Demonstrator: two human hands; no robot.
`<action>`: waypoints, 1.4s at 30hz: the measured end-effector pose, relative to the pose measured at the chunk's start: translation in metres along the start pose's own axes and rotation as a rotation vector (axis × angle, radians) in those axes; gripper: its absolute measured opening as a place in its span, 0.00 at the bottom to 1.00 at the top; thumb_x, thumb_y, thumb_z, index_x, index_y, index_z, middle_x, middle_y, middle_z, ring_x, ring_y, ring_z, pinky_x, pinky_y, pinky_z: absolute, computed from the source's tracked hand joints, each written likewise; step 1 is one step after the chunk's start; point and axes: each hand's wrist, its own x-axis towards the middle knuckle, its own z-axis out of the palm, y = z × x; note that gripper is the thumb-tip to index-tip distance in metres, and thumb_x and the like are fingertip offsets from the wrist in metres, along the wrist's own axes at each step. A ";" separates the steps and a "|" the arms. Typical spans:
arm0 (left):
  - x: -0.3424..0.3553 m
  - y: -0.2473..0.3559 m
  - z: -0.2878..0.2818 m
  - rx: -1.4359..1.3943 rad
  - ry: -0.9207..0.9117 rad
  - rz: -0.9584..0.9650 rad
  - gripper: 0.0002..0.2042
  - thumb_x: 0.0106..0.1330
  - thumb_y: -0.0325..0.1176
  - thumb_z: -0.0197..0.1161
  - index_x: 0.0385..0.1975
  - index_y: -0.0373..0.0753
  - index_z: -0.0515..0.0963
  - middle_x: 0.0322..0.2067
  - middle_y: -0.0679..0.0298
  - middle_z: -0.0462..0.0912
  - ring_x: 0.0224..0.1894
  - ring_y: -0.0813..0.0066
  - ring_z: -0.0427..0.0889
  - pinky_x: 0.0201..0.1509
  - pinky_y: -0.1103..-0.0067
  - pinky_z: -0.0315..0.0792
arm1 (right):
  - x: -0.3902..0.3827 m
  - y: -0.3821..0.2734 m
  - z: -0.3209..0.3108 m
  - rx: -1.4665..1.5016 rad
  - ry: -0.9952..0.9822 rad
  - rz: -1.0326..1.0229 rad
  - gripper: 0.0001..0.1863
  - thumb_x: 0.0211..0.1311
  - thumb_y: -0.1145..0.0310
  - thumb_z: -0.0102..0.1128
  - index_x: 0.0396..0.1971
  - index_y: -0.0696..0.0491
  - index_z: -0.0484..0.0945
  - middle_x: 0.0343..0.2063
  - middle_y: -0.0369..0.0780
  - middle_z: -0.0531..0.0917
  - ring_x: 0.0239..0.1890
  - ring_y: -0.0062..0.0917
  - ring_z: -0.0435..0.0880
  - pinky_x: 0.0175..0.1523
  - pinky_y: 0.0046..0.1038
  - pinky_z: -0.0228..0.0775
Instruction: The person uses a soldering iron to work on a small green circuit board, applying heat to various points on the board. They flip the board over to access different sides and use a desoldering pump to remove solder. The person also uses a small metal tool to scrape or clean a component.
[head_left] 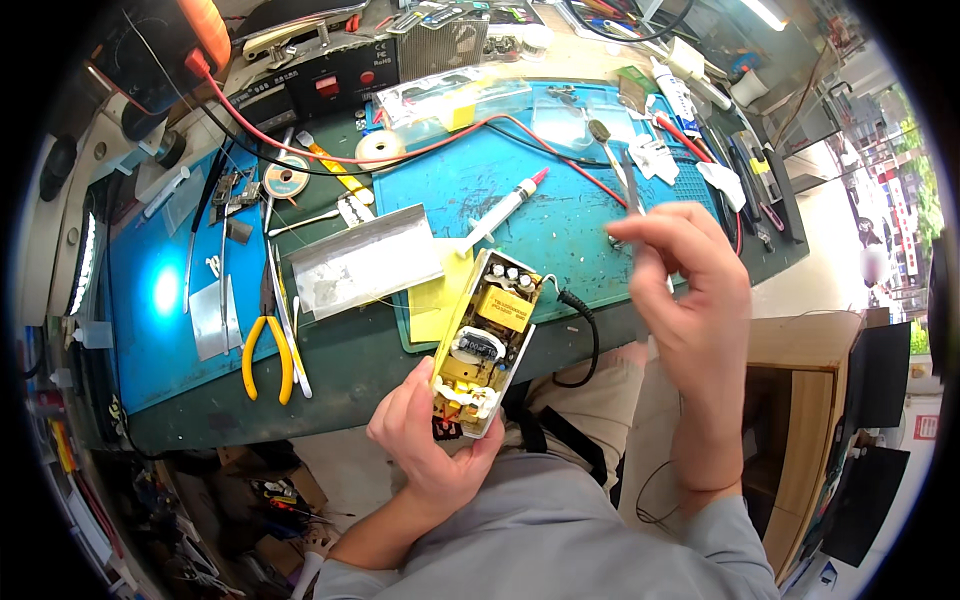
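My left hand [430, 430] is closed around the lower end of an opened power adapter [467, 369], held tilted at the table's front edge. Its circuit board faces up, with a yellow transformer [503, 309], capacitors and white glue showing. A black cable [592, 335] loops from its upper right side. My right hand [695, 300] is raised to the right of the adapter, fingers curled in a pinch. A slim dark metal tool [631, 185] meets its fingertips; whether they grip it is unclear. Beyond lies a brush [599, 132]. A metal cover [365, 260] lies left of the adapter.
Yellow-handled pliers [268, 360] lie at the table's front left. A syringe [505, 208] and a yellow sheet [440, 300] rest on the blue mat [420, 190]. Red and black leads [440, 146] cross the back. Solder wire [286, 177] sits left; a wooden cabinet [800, 400] stands right.
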 end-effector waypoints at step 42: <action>0.016 0.004 -0.014 0.076 -0.153 0.030 0.49 0.54 0.63 0.76 0.68 0.35 0.66 0.59 0.54 0.75 0.54 0.58 0.76 0.55 0.66 0.64 | -0.050 0.000 0.003 0.364 -0.330 -0.322 0.16 0.54 0.76 0.76 0.43 0.59 0.86 0.33 0.43 0.85 0.29 0.30 0.84 0.31 0.28 0.77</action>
